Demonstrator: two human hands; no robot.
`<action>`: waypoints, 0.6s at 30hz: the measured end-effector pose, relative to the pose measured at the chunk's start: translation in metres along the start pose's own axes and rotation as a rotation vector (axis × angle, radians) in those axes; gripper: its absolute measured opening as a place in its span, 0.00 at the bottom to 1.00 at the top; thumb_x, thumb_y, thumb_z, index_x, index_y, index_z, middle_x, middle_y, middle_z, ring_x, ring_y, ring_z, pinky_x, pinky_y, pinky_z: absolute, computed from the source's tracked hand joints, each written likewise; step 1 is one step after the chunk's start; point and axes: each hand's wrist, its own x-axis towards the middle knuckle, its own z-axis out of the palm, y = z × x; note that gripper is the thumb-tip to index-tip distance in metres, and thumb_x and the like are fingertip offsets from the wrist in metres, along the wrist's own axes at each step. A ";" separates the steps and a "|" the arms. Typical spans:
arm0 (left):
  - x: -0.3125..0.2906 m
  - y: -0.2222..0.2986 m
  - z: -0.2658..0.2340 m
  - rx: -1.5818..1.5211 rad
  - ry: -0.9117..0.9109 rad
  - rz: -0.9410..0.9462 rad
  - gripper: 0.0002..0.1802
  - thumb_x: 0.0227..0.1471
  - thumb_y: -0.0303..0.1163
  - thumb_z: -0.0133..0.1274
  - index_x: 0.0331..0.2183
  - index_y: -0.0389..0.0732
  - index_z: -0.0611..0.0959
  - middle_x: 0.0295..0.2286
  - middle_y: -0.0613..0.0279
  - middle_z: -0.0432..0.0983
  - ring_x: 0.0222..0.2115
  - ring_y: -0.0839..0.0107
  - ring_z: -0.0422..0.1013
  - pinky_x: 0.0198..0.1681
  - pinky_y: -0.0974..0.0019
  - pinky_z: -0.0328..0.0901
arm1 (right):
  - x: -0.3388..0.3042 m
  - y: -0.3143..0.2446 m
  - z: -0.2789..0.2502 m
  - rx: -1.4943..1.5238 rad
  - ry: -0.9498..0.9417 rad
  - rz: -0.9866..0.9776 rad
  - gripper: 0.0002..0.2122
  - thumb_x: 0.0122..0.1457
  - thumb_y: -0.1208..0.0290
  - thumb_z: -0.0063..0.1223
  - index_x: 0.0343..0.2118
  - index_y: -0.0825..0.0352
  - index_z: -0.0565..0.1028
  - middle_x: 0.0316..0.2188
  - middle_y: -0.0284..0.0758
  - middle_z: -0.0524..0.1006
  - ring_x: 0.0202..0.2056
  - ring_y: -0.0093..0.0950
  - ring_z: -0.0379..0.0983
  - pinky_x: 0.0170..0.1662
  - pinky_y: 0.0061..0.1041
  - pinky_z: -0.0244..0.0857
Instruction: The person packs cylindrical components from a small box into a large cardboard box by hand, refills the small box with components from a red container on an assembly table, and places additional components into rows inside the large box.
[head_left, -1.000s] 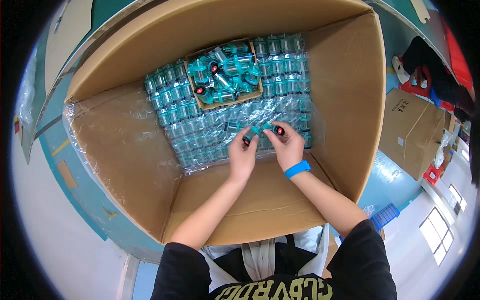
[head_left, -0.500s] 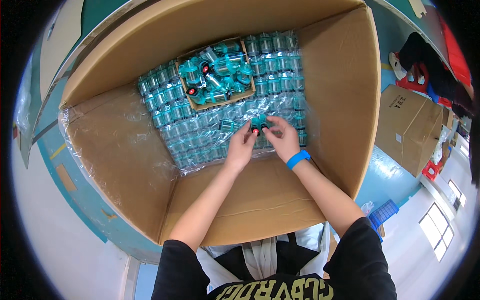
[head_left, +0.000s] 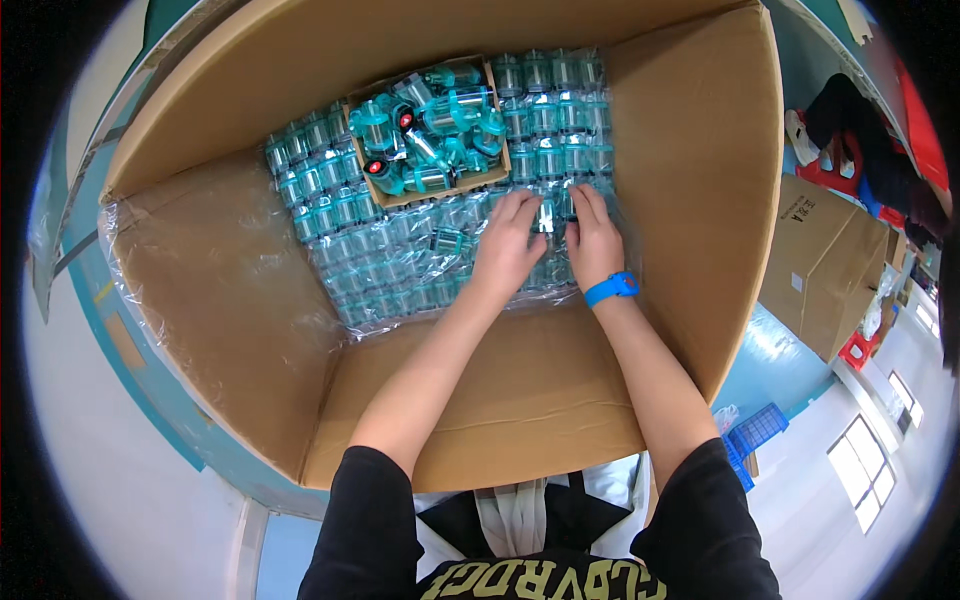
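Inside a large cardboard box, rows of clear plastic cylinders with teal ends stand packed together. My left hand reaches down at the near end of these rows, its fingers curled against a clear-and-teal cylinder. Close on its right, my right hand, wearing a blue wristband, has its fingers bent over another such cylinder, mostly hidden by them. One loose cylinder lies on its side on the plastic film, left of my left hand.
A small cardboard tray of jumbled cylinders, a couple with red-centred black ends, rests on the rows. Clear film covers the nearer rows. The big box's walls surround my arms. Outside at right are a closed carton, a blue crate and a seated person's legs.
Both hands have moved away from me with the two cylinders they held, setting them down at the row ends near the tray. The right hand has shifted slightly right.
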 end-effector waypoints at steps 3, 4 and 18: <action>0.006 0.002 0.007 -0.014 -0.026 0.042 0.26 0.36 0.20 0.58 0.43 0.31 0.75 0.44 0.51 0.68 0.46 0.52 0.66 0.47 0.58 0.66 | 0.000 0.006 -0.001 -0.009 -0.038 0.015 0.23 0.51 0.84 0.49 0.53 0.69 0.66 0.55 0.42 0.65 0.45 0.47 0.71 0.44 0.39 0.70; 0.008 0.001 0.010 -0.003 -0.021 0.048 0.27 0.36 0.19 0.58 0.44 0.32 0.75 0.44 0.52 0.68 0.46 0.53 0.66 0.46 0.59 0.66 | 0.000 0.007 0.000 -0.010 -0.039 0.017 0.23 0.51 0.84 0.49 0.53 0.69 0.66 0.55 0.42 0.65 0.45 0.47 0.71 0.44 0.39 0.70; 0.011 -0.009 0.027 0.038 0.012 0.119 0.28 0.35 0.17 0.58 0.45 0.32 0.75 0.44 0.53 0.68 0.46 0.54 0.66 0.45 0.59 0.67 | 0.004 0.021 0.012 -0.119 -0.036 -0.006 0.19 0.56 0.82 0.42 0.52 0.71 0.66 0.54 0.44 0.66 0.46 0.45 0.71 0.46 0.37 0.70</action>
